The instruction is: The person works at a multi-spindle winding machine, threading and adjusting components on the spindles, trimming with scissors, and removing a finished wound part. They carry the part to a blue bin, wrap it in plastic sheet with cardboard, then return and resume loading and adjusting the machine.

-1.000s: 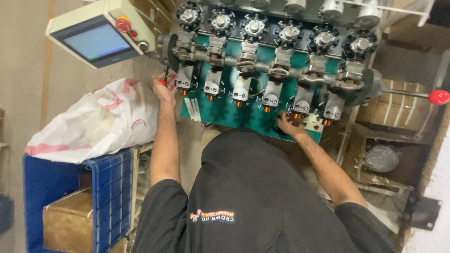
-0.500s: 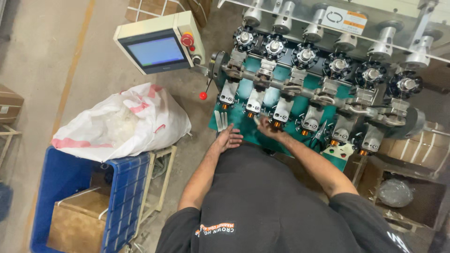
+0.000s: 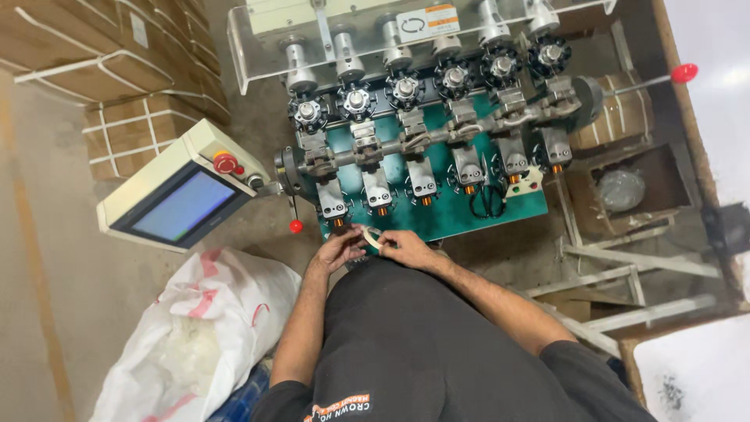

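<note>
My left hand (image 3: 337, 250) and my right hand (image 3: 406, 247) meet in front of my dark shirt, and both grip a small pale roll of tape (image 3: 374, 237) between them. Just beyond the hands stands a green winding machine (image 3: 437, 212) with a row of grey spindle heads and small copper-coloured coils (image 3: 426, 201) along its front edge. Both forearms reach forward from my body toward the machine's lower left corner.
A beige control box with a blue screen (image 3: 178, 205) and a red button sits left of the machine. A white sack (image 3: 195, 336) lies at lower left. Strapped cardboard cartons (image 3: 109, 86) are stacked upper left. A red-knobbed lever (image 3: 684, 73) and open boxes sit at right.
Both hands have left the machine's coil row and come together near my body on the roll of tape. The view has swung, shifting the machine up and right.
</note>
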`<action>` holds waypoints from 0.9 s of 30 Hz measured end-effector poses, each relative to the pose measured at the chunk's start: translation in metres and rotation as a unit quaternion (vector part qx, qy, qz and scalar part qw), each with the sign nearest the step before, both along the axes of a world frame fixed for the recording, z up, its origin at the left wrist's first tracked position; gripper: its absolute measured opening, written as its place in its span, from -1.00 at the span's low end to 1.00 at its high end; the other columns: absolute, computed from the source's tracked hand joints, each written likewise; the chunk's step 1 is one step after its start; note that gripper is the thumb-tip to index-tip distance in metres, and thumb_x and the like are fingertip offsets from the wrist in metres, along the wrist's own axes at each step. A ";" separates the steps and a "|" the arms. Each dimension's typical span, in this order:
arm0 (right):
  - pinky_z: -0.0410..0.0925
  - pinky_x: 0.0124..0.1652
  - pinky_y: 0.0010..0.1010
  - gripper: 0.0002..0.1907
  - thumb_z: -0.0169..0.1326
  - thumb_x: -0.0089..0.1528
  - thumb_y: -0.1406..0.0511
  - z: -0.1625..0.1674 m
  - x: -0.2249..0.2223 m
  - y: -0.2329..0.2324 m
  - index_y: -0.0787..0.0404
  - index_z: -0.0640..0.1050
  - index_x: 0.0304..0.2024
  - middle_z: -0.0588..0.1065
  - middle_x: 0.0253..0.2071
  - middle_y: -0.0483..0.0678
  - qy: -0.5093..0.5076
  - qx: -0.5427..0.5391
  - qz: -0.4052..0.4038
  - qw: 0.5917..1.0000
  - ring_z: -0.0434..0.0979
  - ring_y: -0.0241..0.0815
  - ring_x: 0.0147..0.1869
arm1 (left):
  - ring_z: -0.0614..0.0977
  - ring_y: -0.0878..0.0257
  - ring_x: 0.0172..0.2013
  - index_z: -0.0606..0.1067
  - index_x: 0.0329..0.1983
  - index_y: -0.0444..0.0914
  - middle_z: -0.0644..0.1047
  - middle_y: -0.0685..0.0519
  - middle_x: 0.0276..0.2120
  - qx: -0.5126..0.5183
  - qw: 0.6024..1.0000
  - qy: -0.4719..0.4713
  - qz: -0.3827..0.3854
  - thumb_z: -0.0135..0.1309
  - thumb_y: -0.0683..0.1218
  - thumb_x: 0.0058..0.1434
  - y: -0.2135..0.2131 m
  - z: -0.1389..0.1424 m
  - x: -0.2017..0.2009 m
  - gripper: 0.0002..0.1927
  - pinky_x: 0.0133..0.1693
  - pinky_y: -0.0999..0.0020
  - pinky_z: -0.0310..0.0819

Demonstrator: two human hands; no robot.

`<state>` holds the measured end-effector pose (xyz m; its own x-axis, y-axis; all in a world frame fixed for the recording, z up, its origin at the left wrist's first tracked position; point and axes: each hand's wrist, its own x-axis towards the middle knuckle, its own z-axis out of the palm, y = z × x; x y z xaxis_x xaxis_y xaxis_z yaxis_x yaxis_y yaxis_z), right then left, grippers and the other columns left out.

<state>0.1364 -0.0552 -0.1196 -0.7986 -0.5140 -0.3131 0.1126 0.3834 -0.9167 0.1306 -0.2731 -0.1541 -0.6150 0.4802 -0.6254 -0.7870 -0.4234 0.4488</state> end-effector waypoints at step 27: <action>0.17 -0.62 -0.56 -0.90 0.05 0.30 0.31 -0.098 0.041 -0.034 0.20 0.56 -0.21 0.53 -0.48 -0.15 -0.493 -0.277 -0.455 0.688 0.40 -0.44 -0.56 | 0.62 -0.12 -0.13 0.39 -0.05 -0.26 0.56 -0.16 -0.23 -0.637 0.677 0.342 -0.133 0.28 -0.17 0.08 0.047 -0.112 -0.016 -0.59 -0.14 -0.01 0.49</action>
